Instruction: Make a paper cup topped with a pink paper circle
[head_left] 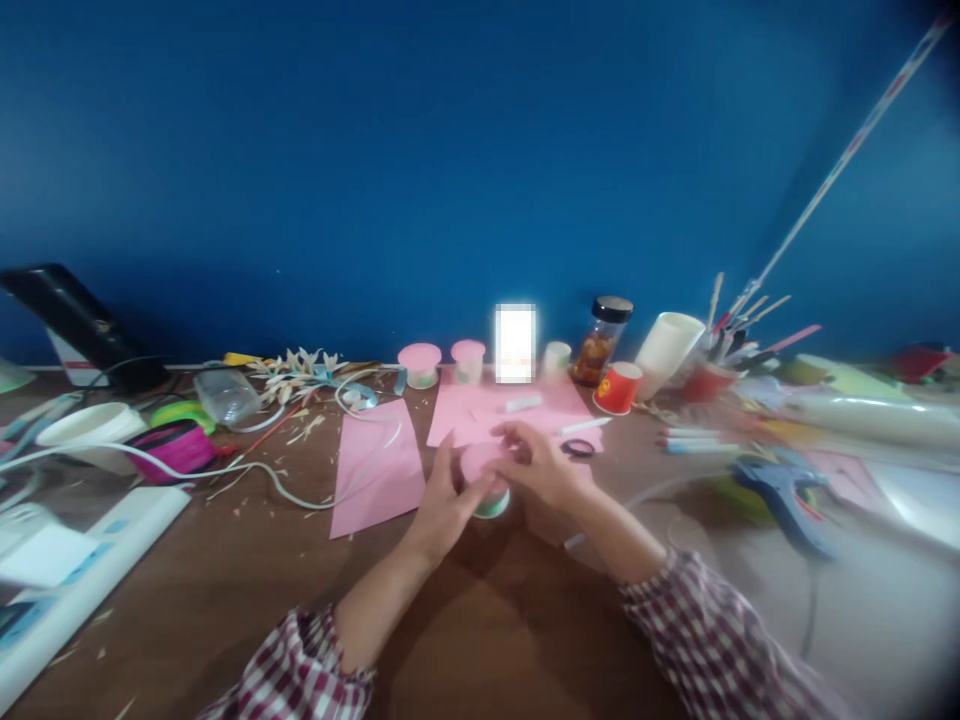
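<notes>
Both my hands meet at the middle of the brown table around a small cup covered in pink paper (484, 480). My left hand (444, 505) cups its left side with fingers curled against it. Over the top and right side, my right hand (541, 462) has its fingers closed on the pink covering. Two sheets of pink paper (375, 465) lie just behind and to the left of the cup. Two more pink-topped cups (419, 364) stand farther back near the wall.
A blue glue gun (784, 490) and markers (694, 440) lie to the right. A red paper cup (617, 387), a jar (602, 340) and a white cup (666, 348) stand at the back. Ribbon rolls (174, 445), a white bowl (90, 425) and cables clutter the left.
</notes>
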